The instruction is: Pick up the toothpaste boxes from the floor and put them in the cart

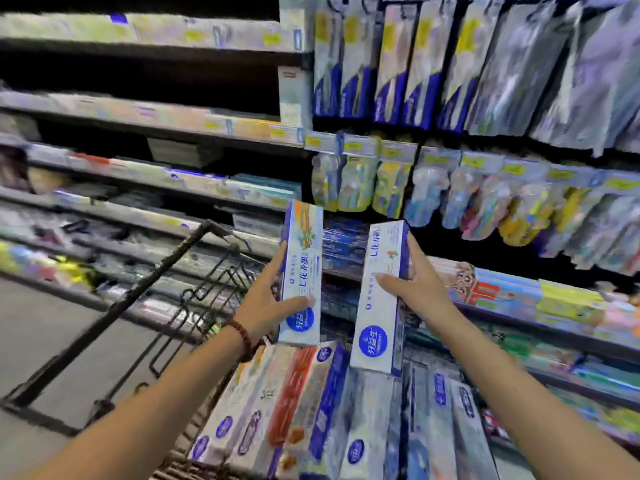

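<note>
Hands: left hand (pixel 266 299) and right hand (pixel 420 285) each grip one box (pixel 301 271) mid-length, frame centre.
Handling: probably light, stiff, crushable card.

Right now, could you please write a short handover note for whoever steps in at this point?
Left hand: grips one long white-and-blue toothpaste box, held upright.
Right hand: grips a second matching white-and-blue box, also upright.
Both boxes are held above the dark wire cart, over the pile of toothpaste boxes already lying in it.
Done: many boxes loaded.
Left: lower these two onto the pile. The floor where the boxes lay is out of view, so check for more.
</note>
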Available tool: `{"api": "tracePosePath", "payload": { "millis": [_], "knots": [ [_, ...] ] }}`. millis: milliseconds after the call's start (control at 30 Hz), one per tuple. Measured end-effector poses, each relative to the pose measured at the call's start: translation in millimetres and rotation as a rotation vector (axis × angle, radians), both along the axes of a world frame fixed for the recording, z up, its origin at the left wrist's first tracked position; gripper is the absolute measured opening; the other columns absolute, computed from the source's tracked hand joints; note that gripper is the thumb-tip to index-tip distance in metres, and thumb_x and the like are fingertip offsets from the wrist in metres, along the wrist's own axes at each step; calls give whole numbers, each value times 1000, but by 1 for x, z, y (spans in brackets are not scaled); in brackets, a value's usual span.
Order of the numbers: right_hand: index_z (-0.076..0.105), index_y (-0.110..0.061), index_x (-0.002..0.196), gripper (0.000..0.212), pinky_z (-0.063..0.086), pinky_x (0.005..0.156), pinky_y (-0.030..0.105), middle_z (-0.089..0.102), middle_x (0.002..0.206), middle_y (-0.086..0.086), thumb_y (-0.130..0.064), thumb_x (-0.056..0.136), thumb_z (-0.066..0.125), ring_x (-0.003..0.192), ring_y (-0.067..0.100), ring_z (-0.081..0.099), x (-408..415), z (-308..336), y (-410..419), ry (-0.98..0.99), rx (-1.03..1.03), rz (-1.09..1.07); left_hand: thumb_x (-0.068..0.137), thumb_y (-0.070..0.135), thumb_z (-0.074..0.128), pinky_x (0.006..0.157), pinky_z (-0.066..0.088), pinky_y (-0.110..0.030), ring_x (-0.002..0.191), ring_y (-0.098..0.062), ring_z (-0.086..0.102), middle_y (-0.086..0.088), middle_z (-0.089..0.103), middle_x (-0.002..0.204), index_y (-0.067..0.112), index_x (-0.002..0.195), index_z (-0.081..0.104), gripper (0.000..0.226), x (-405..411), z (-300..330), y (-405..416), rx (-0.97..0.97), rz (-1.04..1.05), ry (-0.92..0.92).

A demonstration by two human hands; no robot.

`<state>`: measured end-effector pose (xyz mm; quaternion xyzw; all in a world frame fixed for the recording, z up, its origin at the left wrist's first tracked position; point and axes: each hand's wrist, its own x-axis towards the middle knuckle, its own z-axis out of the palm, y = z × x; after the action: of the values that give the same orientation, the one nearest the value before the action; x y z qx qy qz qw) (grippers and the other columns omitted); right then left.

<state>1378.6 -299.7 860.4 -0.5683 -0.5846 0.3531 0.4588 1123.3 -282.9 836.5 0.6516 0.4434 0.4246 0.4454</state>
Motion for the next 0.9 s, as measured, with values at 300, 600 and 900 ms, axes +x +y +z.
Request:
{"api": "tracePosePath", "payload": {
  "millis": [300,600,900],
  "knots": [
    [9,-32,150,92,45,99,44,49,133,-12,-13,84,70,116,17,56,-68,-70,49,-20,-181,118,78,12,75,79,55,-23,106,-1,60,12,53,132,43,145,21,91,-60,-67,6,-144,137,47],
    [7,-36,150,89,50,91,42,55,124,-10,-16,86,66,105,15,59,-128,-131,51,-108,-354,85,78,2,72,65,52,-11,92,3,56,3,54,120,41,136,17,90,-106,-119,23,-313,108,124],
    [-2,-34,150,91,46,80,29,50,140,-5,-27,88,64,109,17,58,-184,-187,26,-138,-558,-105,78,-1,71,75,49,-7,105,1,53,11,48,127,36,140,18,89,-147,-174,44,-414,-114,178]
  ]
}}
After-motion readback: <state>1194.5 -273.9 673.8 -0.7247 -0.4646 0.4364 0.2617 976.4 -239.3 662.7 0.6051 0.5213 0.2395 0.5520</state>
